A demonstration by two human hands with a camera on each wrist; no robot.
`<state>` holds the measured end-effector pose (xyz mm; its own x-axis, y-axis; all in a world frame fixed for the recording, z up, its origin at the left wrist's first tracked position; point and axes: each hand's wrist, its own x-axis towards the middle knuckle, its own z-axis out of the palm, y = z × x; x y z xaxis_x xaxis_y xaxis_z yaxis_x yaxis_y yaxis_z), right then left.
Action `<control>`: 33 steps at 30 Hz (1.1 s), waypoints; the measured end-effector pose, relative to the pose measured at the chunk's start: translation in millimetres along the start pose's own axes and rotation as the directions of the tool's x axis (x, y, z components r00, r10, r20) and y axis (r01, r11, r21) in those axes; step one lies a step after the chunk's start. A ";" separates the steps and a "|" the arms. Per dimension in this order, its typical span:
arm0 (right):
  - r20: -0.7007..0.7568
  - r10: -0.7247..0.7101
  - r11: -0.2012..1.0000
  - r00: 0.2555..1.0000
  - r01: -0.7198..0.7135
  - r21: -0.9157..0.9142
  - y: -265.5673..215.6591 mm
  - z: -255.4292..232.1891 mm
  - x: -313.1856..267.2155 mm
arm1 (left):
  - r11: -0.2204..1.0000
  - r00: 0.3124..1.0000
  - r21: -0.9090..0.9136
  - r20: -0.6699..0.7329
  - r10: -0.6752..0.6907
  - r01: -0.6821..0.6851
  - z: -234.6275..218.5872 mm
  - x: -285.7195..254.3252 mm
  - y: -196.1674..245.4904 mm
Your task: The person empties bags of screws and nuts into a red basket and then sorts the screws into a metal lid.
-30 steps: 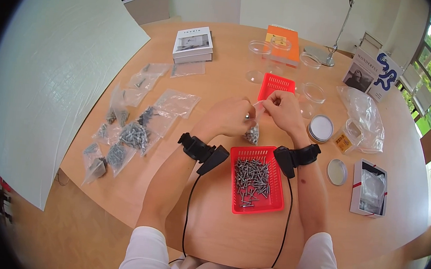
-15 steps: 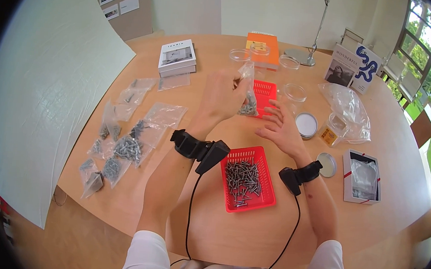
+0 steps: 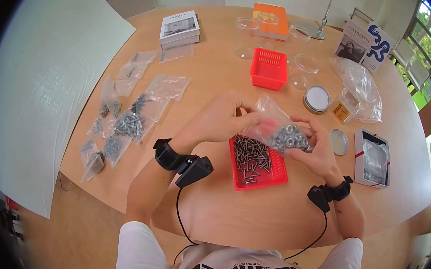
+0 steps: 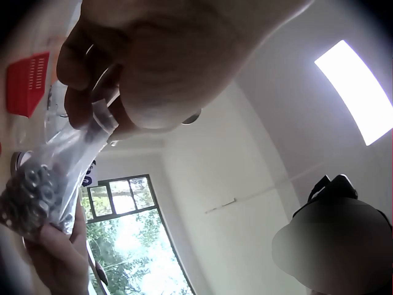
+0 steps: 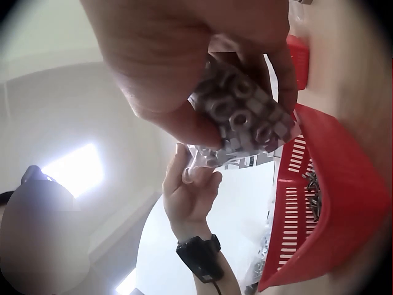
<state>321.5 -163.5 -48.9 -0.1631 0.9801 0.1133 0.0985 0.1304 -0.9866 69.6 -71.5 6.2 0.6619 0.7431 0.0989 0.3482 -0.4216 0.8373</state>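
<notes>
A clear plastic bag of metal nuts point(image 3: 289, 137) is held tilted over the far part of a red basket of screws point(image 3: 260, 182). My left hand point(image 3: 222, 118) pinches the bag's upper end between thumb and fingers. Around the nut-filled lower end curl the fingers and thumb of my right hand point(image 3: 318, 147). In the left wrist view the bag point(image 4: 43, 184) stretches between both hands. The right wrist view has the nuts point(image 5: 239, 117) bunched against my right fingers, the red basket point(image 5: 344, 203) beside them.
A second red basket point(image 3: 269, 70) stands behind, with clear round containers point(image 3: 306, 64) near it. Bags of hardware point(image 3: 129, 124) lie at left. At right are a round tin point(image 3: 316, 99), a yellow-labelled jar point(image 3: 341, 110), a crumpled bag point(image 3: 363, 91) and a box point(image 3: 372, 158).
The bag has moved toward me and to the right, from hanging in my left hand to lying tilted between both hands. My right hand, apart from it half a second ago, now grips its nut-filled end.
</notes>
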 end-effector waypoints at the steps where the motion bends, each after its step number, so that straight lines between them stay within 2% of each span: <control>1: -0.013 0.042 0.997 0.999 -0.043 -0.065 -7.3 -0.4 -5.1 | 0.999 0.997 -0.013 0.059 -0.041 0.041 3.9 -2.2 -14.6; 2: -0.012 0.044 0.984 0.999 -0.046 -0.175 -15.8 0.0 -7.3 | 0.996 0.990 -0.022 0.120 -0.080 0.083 8.1 -4.1 -27.1; 5: 0.009 0.030 0.891 1.000 -0.022 -0.453 -34.6 0.0 -9.5 | 0.989 0.985 0.066 0.119 0.123 -0.132 21.9 -10.0 -50.3; 7: 0.054 -0.004 0.814 0.999 0.034 -0.581 -41.1 -2.2 -5.6 | 0.979 0.976 0.083 0.130 0.176 -0.188 27.8 -13.2 -58.3; 11: 0.064 -0.024 0.777 0.998 0.059 -0.626 -53.3 3.3 6.5 | 0.948 0.964 0.205 0.157 0.213 -0.242 31.1 -17.4 -64.7; 14: 0.090 0.000 0.744 0.996 0.060 -0.665 -66.1 9.7 18.5 | 0.949 0.985 0.296 0.161 0.064 -0.110 20.2 -21.0 -51.9; 17: 0.148 0.010 0.728 0.989 0.094 -0.679 -77.6 19.7 32.7 | 0.921 0.959 0.273 0.020 0.284 -0.278 20.0 -23.9 -51.0; 19: 0.203 0.004 0.706 0.979 0.141 -0.694 -85.0 27.4 41.7 | 0.938 0.944 0.120 -0.016 0.330 -0.326 24.3 -23.9 -48.5; 22: 0.321 -0.159 0.598 0.933 0.350 -0.721 -79.8 30.7 57.7 | 0.948 0.949 -0.045 -0.004 0.314 -0.314 26.1 -20.8 -46.2; 25: 0.310 -0.110 0.552 0.944 0.317 -0.771 -82.3 30.6 69.3 | 0.947 0.966 -0.198 0.000 0.259 -0.254 31.3 -16.4 -50.9; 28: 0.324 -0.080 0.575 0.943 0.309 -0.757 -85.7 32.6 74.2 | 0.930 0.977 -0.304 -0.026 0.210 -0.208 33.8 -15.6 -54.3; 29: 0.328 -0.113 0.557 0.938 0.333 -0.761 -85.5 34.0 73.8 | 0.923 0.980 -0.331 -0.035 0.195 -0.196 34.2 -15.6 -54.8; 31: 0.334 -0.180 0.519 0.925 0.378 -0.767 -84.6 36.7 72.6 | 0.932 0.982 -0.310 -0.035 0.186 -0.187 32.7 -16.5 -56.7; 33: 0.328 -0.132 0.528 0.935 0.346 -0.775 -88.2 38.0 71.3 | 0.934 0.981 -0.302 -0.043 0.189 -0.193 32.3 -18.1 -56.9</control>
<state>263.9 -110.8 41.6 -0.4878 0.8504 0.1972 0.7565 0.5245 -0.3907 59.3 -77.7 -60.6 0.6868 0.6715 0.2782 -0.0031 -0.3801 0.9250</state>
